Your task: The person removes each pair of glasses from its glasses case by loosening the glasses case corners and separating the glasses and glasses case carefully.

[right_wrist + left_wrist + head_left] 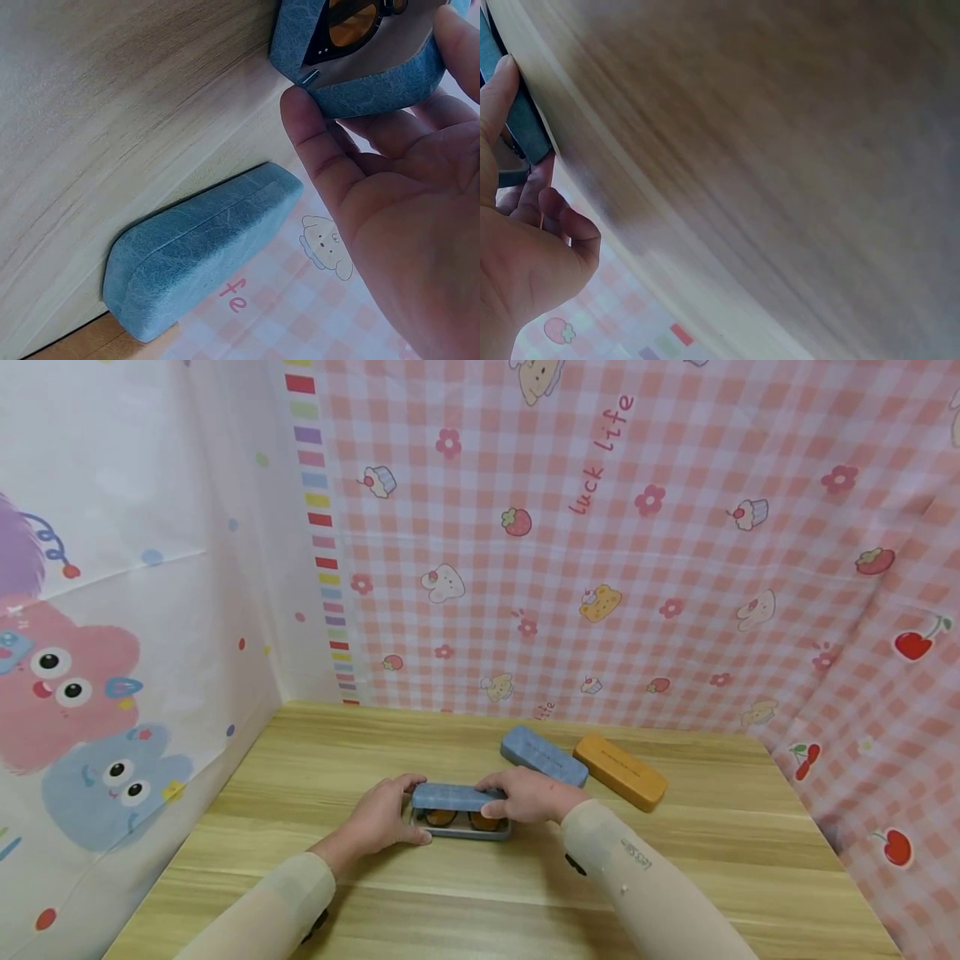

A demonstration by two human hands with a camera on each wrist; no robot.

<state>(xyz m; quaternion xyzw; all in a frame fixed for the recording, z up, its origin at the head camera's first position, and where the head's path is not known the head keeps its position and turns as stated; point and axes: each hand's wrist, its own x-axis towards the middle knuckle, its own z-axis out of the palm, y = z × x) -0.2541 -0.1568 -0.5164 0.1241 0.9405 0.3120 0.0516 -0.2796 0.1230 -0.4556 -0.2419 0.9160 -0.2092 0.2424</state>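
Note:
A blue glasses case (450, 796) sits partly open on the table, its lid raised. Inside lie dark-framed sunglasses with orange lenses (354, 24). My left hand (377, 818) holds the case's left end, thumb at the front of the base and fingers behind. With its thumb on the lid's front edge and fingers behind, my right hand (531, 795) grips the lid at the right. In the left wrist view, only one end of the case shows beside my left hand (532, 259).
Behind my right hand lies a second blue glasses case (542, 755), shut, beside a shut orange glasses case (621, 772). The wooden table (450, 910) meets a pink checked cloth (480, 635) at the back and a white printed cloth (187, 635) at left.

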